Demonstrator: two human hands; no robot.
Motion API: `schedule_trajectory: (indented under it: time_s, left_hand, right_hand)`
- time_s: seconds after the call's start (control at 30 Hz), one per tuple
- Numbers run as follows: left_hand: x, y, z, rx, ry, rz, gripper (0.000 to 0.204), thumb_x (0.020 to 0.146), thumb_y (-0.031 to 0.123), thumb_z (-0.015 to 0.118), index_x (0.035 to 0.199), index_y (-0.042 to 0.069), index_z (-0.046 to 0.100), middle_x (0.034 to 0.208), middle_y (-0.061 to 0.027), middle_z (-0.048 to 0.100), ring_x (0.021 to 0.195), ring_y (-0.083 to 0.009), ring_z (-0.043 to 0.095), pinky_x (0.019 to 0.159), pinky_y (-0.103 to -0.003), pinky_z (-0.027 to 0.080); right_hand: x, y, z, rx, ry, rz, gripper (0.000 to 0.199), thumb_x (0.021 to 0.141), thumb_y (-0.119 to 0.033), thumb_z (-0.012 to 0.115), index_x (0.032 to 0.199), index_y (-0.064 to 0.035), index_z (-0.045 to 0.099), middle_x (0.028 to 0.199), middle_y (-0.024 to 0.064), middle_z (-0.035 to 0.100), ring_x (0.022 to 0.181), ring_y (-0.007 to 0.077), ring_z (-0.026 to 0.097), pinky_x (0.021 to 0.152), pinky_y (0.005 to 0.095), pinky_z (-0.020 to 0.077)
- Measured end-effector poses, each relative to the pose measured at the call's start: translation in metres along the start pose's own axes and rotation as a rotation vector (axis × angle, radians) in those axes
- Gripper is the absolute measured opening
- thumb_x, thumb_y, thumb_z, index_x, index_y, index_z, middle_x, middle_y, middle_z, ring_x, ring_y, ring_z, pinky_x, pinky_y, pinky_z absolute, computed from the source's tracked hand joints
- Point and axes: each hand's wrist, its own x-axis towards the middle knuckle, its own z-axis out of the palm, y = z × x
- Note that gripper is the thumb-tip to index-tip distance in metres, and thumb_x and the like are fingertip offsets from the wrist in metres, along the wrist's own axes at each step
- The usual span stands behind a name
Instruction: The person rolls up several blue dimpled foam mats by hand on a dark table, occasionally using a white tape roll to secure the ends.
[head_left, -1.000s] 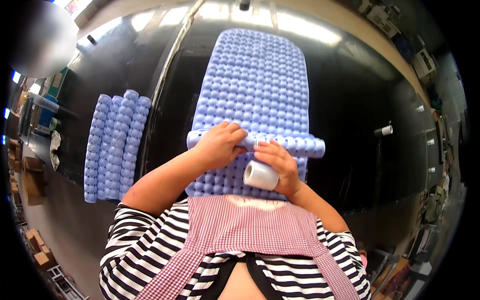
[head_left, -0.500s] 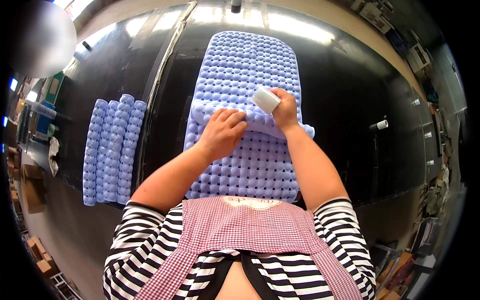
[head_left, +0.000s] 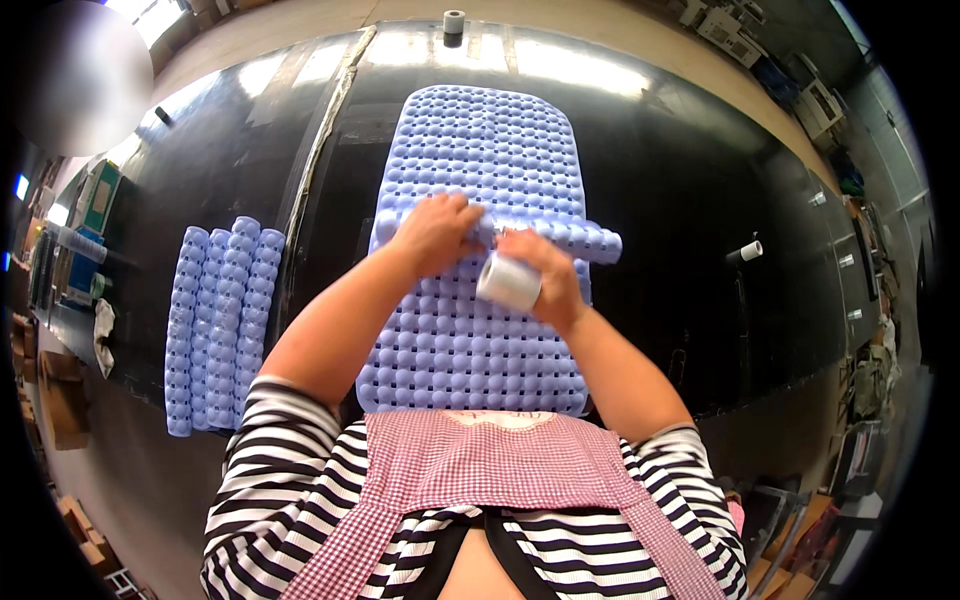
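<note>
At the centre of the frame both hands press on a rolled-up blue mat (head_left: 575, 240) lying across a flat bubble mat (head_left: 480, 160); the left hand (head_left: 435, 232) is curled closed over the roll's left part, the right hand (head_left: 545, 275) grips its middle with a tape roll (head_left: 508, 281) worn on the fingers. Judged best: keep the roll tight and square, thumbs pinning it, before taping
</note>
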Motion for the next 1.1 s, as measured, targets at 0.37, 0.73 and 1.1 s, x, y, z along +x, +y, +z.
schedule_trajectory:
  time_s: [0.37,0.73,1.1]
  left_hand:
    - [-0.063,0.036,-0.005,0.048,0.092,-0.138,0.024,0.092,0.029,0.071,0.110,0.014,0.073,0.127,-0.0122,0.061,0.121,-0.0307,0.054,0.101,-0.047,0.042]
    - [-0.062,0.033,0.030,0.111,0.154,-0.063,0.054,0.090,0.023,0.070,0.140,0.009,0.057,0.150,-0.0123,0.052,0.145,-0.0310,0.044,0.123,-0.053,0.027]
    - [0.008,-0.024,0.020,0.078,-0.074,-0.220,0.044,0.086,0.039,0.073,0.121,0.013,0.066,0.117,-0.0115,0.066,0.117,-0.0335,0.062,0.098,-0.051,0.047]
  right_hand:
    - [-0.038,-0.021,0.024,0.334,0.011,0.449,0.034,0.087,-0.021,0.077,0.116,-0.0028,0.074,0.110,0.0122,0.075,0.098,0.0212,0.071,0.085,0.0341,0.0553]
    - [0.074,0.072,0.025,0.484,0.089,0.513,0.019,0.091,-0.020,0.076,0.095,-0.0016,0.077,0.084,0.0039,0.074,0.072,0.0083,0.066,0.062,0.0262,0.0519]
    - [0.017,0.018,0.025,-0.071,-0.188,0.029,0.036,0.093,-0.030,0.070,0.120,-0.0068,0.074,0.131,0.0146,0.071,0.126,0.0306,0.065,0.112,0.0467,0.0452]
